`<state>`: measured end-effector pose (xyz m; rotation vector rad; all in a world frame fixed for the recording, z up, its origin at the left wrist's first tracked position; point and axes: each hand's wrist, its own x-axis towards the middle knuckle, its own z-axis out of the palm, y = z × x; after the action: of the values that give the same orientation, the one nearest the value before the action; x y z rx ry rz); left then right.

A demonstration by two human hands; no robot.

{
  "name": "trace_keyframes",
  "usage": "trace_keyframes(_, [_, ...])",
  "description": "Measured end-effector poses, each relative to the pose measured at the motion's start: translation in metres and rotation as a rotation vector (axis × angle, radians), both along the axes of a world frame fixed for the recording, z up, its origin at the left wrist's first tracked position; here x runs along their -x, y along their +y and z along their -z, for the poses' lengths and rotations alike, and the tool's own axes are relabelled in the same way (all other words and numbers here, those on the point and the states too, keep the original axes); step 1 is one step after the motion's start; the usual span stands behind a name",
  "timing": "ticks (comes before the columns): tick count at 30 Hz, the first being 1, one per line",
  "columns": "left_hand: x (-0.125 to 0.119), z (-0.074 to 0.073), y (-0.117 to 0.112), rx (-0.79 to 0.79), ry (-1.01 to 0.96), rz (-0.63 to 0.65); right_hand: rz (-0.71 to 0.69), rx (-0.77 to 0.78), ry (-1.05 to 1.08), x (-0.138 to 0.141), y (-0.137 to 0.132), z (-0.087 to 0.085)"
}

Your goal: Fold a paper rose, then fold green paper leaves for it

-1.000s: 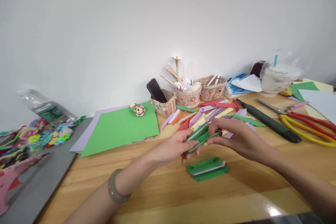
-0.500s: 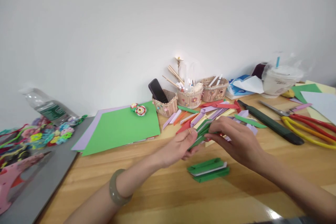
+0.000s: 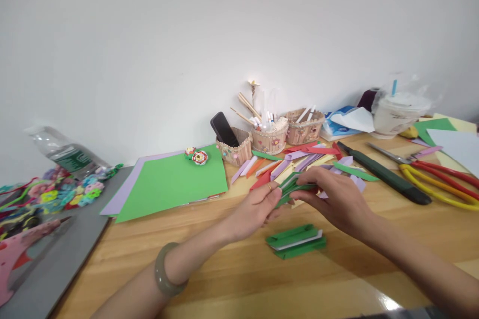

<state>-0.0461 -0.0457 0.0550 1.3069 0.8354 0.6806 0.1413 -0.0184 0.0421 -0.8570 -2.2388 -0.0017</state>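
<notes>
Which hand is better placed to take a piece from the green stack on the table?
Right, probably: the right hand merely pinches the folded green strip, just above the green stack; the left hand grips it fully.

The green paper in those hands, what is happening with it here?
A person holds a folded green paper above the table, the left hand and the right hand each pinching one end. More folded green pieces lie stacked just below, and coloured strips are scattered behind.
</notes>
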Motion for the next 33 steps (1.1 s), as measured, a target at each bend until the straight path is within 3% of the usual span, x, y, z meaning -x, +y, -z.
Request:
trace_keyframes(4, [-0.001, 0.001, -0.002, -0.017, -0.025, 0.058, 0.101, 0.041, 0.057, 0.002, 0.0, -0.002])
trace_keyframes(7, [-0.002, 0.004, -0.003, -0.015, -0.065, 0.03, 0.127, 0.287, 0.147, 0.006, -0.001, -0.009])
trace_keyframes(11, [-0.003, 0.008, -0.001, -0.052, -0.007, -0.026, -0.155, 0.812, 0.34, 0.009, -0.005, -0.021])
trace_keyframes(14, [-0.003, 0.008, 0.001, -0.023, -0.012, 0.022, -0.322, 1.022, 0.426, 0.012, -0.006, -0.025])
trace_keyframes(18, [-0.003, 0.003, 0.003, 0.013, -0.084, 0.05, -0.324, 1.011, 0.384, 0.015, -0.004, -0.025])
trace_keyframes(24, [-0.002, 0.002, 0.002, 0.005, 0.078, 0.058, -0.257, 0.906, 0.302, 0.018, -0.001, -0.018])
trace_keyframes(27, [-0.001, 0.003, 0.002, 0.009, 0.083, 0.003, -0.205, 0.901, 0.349, 0.015, -0.002, -0.013])
trace_keyframes(30, [-0.001, 0.004, 0.004, 0.024, 0.081, -0.054, -0.154, 0.82, 0.34, 0.004, -0.005, -0.007])
trace_keyframes(33, [0.0, 0.006, 0.006, 0.052, 0.102, -0.055, -0.092, 0.676, 0.195, -0.013, -0.012, 0.0])
